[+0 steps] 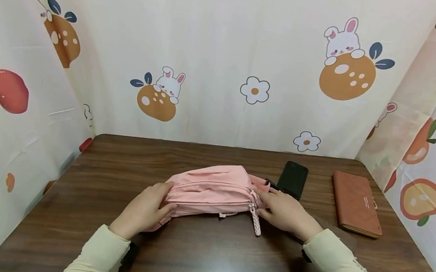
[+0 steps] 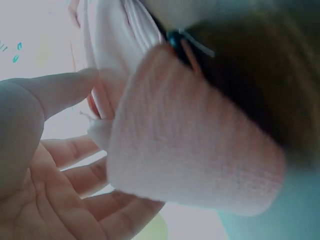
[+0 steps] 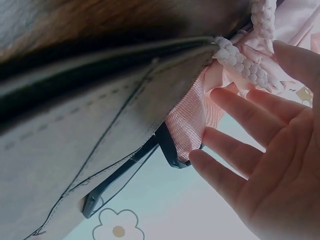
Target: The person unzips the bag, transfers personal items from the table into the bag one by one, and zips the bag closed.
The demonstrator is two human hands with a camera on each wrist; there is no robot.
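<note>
We have the pink bag (image 1: 209, 186) lying on the bench (image 1: 213, 265), directly between the two hands. Its long axis runs from one hand across to the other, with the right end set a little farther from us than the left. The left hand (image 1: 145, 210) is at the bag's left end, thumb to the front, and the right hand (image 1: 287, 212) is at the right end, so we judge neither to be clearly nearer; each has its own end within touch.

From the wrist views we find both hands spread rather wide, fingers mostly straight. The left is beside a ribbed flap (image 2: 195, 135) at the bag's end; the right has fingertips against a mesh tab (image 3: 189, 122) there. We cannot tell how firmly either presses.

A braided zip pull (image 1: 256, 222) hangs from the bag's right front. Beyond the bag's right end we see a phone (image 1: 294, 177), and well to the bag's right a brown wallet (image 1: 357, 203).
</note>
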